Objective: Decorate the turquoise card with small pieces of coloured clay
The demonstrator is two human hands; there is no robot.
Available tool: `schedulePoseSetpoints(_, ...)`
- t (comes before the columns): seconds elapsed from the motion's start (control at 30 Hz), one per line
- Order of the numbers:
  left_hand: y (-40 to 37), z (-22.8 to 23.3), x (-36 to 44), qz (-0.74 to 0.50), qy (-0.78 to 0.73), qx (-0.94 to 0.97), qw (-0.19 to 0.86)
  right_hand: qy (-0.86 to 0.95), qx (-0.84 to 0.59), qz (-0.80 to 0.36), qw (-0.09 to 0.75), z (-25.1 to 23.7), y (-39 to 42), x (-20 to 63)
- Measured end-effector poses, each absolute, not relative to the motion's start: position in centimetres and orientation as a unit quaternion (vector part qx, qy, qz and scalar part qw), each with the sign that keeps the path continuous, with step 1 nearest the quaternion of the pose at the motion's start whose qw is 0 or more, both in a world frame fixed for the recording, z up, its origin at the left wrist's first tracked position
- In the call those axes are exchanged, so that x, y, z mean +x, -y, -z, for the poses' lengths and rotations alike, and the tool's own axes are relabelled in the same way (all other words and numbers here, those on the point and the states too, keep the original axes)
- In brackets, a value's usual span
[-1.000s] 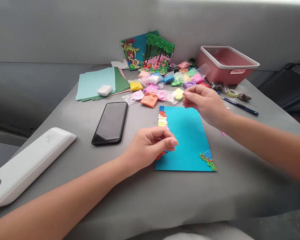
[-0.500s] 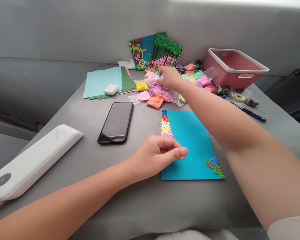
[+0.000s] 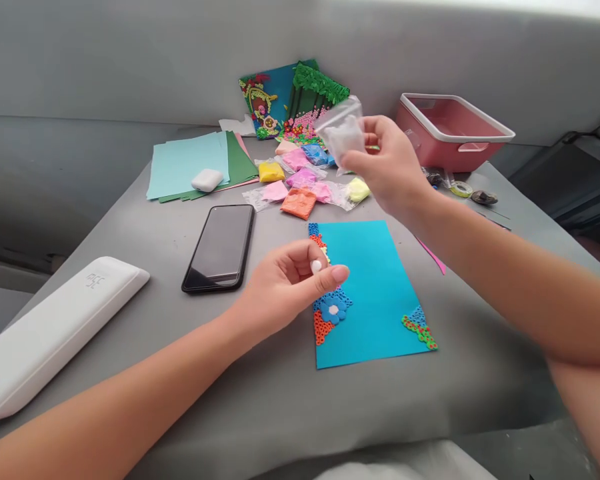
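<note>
I have the right hand (image 3: 393, 163) pinching a clear bag (image 3: 344, 139) with white contents, raised above the colourful packets (image 3: 299, 203). My left hand (image 3: 287, 283) is loosely curled, holding a small white ball (image 3: 317, 267) at its fingers, over the left edge of the blue sheet (image 3: 373, 287), which lies on the counter (image 3: 265, 413) near a black phone (image 3: 220, 243).

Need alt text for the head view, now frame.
The right hand holds up a clear bag of white material, while the left hand holds a small white ball near a blue sheet decorated along its left edge. Colorful packets and a black phone lie on the gray table.
</note>
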State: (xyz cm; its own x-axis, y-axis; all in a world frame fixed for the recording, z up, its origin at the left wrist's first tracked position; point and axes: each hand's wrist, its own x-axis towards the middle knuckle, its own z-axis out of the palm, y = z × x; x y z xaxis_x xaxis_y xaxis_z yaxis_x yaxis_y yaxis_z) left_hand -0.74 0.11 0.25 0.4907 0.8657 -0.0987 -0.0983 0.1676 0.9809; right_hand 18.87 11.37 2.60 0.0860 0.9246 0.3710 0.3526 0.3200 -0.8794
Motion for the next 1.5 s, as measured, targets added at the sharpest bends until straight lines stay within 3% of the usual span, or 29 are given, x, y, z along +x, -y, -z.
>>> schedulePoseSetpoints(0.13, -0.3, 0.4, -0.6, -0.379, -0.356, 0.551, 0.652, 0.534, -0.451, -0.448, 0.558, -1.3, -4.8, 20.5)
schedulePoseSetpoints(0.33, -0.4, 1.3, -0.5, -0.414, -0.374, 0.563, 0.609, 0.529, -0.512, -0.412, 0.537, 1.7, -2.4, 22.8)
schedulePoseSetpoints(0.57, -0.6, 1.5, 0.1, -0.441, -0.383, 0.545, 0.602, 0.459, -0.473, -0.526, 0.537, 1.8, -1.9, 23.0)
schedulePoseSetpoints(0.9, -0.8, 1.4, -0.1, -0.431, -0.408, 0.501, 0.630, 0.457, -0.458, -0.534, 0.544, 0.8, -1.5, 22.8)
schedulePoseSetpoints(1.2, -1.6, 1.4, -0.5, -0.433, -0.419, 0.483, 0.635, 0.470, -0.457, -0.588, 0.474, 1.2, -0.8, 22.6)
schedulePoseSetpoints(1.5, -1.4, 1.7, -0.4, -0.464, -0.411, 0.471, 0.627, 0.567, -0.507, -0.518, 0.393, 1.2, 0.3, 22.3)
